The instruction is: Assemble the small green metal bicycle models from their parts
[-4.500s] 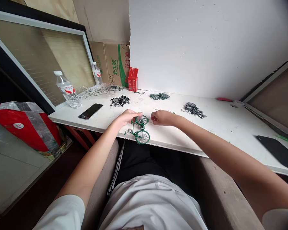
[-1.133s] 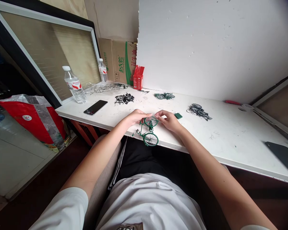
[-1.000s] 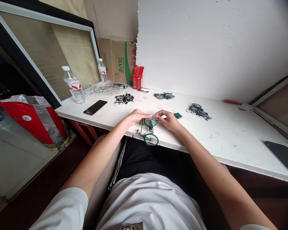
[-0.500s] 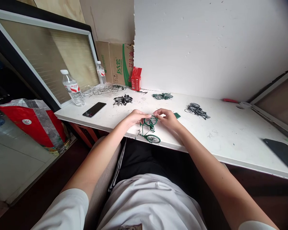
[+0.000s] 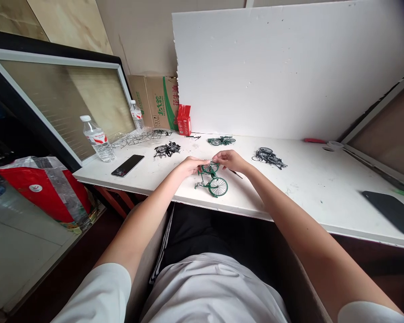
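A small green model bicycle [image 5: 218,186] with thin-spoked wheels is at the front of the white table, between my hands. My left hand [image 5: 192,166] grips it by the far wheel, thumb stretched along the top. On the other side of that wheel, the fingertips of my right hand [image 5: 229,160] are pinched at its rim; any tiny part between them is too small to make out. The near wheel and the handlebar point toward me. Beside my right wrist a thin dark piece [image 5: 236,173] lies on the tabletop.
Behind my hands lie a black bundle of bicycle parts [image 5: 167,149], a green bundle [image 5: 221,141] and another black bundle [image 5: 269,158]. A phone [image 5: 128,165], a water bottle [image 5: 97,140] and a red box [image 5: 184,120] stand or lie leftward. A dark pad [image 5: 390,211] is far right.
The model bicycle has turned in my hands, its near wheel swinging up and rightward and showing rounder. Both hands stay at the far wheel. My view has tilted slightly.
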Available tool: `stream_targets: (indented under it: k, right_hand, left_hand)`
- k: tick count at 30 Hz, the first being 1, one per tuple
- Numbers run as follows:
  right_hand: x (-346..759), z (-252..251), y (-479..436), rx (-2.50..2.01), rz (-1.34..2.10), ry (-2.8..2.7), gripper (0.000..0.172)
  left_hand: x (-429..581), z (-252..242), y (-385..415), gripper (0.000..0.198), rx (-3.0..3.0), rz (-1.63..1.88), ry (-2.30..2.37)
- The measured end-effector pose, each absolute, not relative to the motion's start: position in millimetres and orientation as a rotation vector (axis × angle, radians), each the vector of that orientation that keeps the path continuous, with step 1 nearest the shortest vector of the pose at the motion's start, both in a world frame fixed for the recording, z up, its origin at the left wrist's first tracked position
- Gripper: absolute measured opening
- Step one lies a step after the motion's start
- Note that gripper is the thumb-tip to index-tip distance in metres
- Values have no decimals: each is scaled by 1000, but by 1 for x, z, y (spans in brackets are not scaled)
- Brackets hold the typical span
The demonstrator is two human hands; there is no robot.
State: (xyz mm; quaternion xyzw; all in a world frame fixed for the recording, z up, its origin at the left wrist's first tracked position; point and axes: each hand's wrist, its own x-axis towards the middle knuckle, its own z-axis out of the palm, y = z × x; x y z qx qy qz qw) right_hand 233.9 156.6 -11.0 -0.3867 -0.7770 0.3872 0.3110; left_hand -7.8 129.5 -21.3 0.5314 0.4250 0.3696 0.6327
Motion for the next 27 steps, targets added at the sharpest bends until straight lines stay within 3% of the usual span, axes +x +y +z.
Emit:
stream_targets:
  k: [9,14,17,21,27]
  right_hand:
    - [230,-7,162,-1105,988,-2094,32]
    - [225,14,137,-1052,498,-2030,41]
    - [229,28,105,-992,509,-2195,44]
    - [236,28,70,-900,344,-2543,34]
    - [238,14,50,-863,173,-2529,20]
  left_hand:
    - [-14,-27,133,42,1091,865,966]
    - [-19,-28,130,37,1060,920,963]
    - [-22,-28,130,34,1034,946,959]
    - [-29,-30,133,35,1009,985,996]
    - [-31,-32,137,39,1033,1003,981]
